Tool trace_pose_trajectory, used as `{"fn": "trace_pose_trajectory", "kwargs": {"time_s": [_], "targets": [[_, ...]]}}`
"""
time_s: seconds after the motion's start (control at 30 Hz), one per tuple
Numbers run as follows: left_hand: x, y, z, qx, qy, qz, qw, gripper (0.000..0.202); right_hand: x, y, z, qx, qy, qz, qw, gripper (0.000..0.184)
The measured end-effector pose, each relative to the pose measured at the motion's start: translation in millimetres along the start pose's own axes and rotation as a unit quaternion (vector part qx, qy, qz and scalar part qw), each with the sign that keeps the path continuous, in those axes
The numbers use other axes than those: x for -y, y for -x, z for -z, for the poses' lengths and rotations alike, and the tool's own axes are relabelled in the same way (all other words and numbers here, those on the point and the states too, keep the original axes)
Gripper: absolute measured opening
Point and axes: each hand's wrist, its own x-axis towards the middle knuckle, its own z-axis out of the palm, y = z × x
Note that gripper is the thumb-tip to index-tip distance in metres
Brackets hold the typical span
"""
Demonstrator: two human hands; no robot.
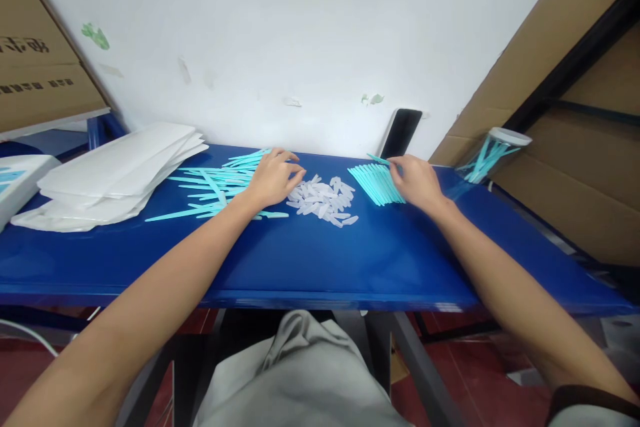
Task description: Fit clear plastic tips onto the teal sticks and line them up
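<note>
My right hand [416,180] pinches a thin turquoise eyebrow razor [379,159] just above a neat slanted row of the same razors [376,183]. Over on the left, my left hand [274,177] hovers at the right end of a loose heap of turquoise razors [213,185]. Its thumb and forefinger are apart, and nothing shows between them. Small translucent white blade caps [323,199] lie piled between my two hands, close to the left fingertips. The palm side of both hands is hidden.
White bags or sheets [120,170] are stacked at the left, beside a white box [25,180]. A phone [401,132] leans on the wall behind the row. At the right a clear jar [487,157] holds turquoise razors. Cardboard [575,167] flanks the blue table [320,267].
</note>
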Motion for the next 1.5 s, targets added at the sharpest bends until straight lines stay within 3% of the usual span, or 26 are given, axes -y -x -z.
{"fn": "trace_pose_trajectory", "kwargs": {"time_s": [0.1, 0.2, 0.33, 0.73, 1.03, 1.5], "targets": [[5.8, 0.9, -2.0, 0.024, -0.007, 0.059, 0.998, 0.049, 5.5, 2.0, 0.1, 0.033, 0.023, -0.015, 0.999, 0.045], [10.8, 3.0, -7.3, 0.091, -0.016, 0.125, 0.988, 0.061, 10.8, 3.6, 0.1, 0.063, 0.050, -0.027, 0.996, 0.047], [14.5, 2.9, -12.3, 0.157, -0.023, 0.146, 0.976, 0.056, 19.2, 5.6, 3.4, 0.108, 0.076, -0.032, 0.991, 0.049], [16.6, 4.6, -13.7, 0.113, -0.023, 0.082, 0.990, 0.048, 42.3, 15.2, 13.1, 0.165, 0.120, -0.014, 0.979, 0.048], [21.2, 7.0, -19.8, 0.112, 0.009, 0.082, 0.990, 0.054, 49.2, 17.3, 7.0, 0.164, 0.125, -0.010, 0.978, 0.049], [15.4, 3.6, -10.2, 0.105, 0.003, 0.088, 0.991, 0.047, 53.7, 14.6, 11.1, 0.193, 0.079, -0.028, 0.978, 0.038]]}}
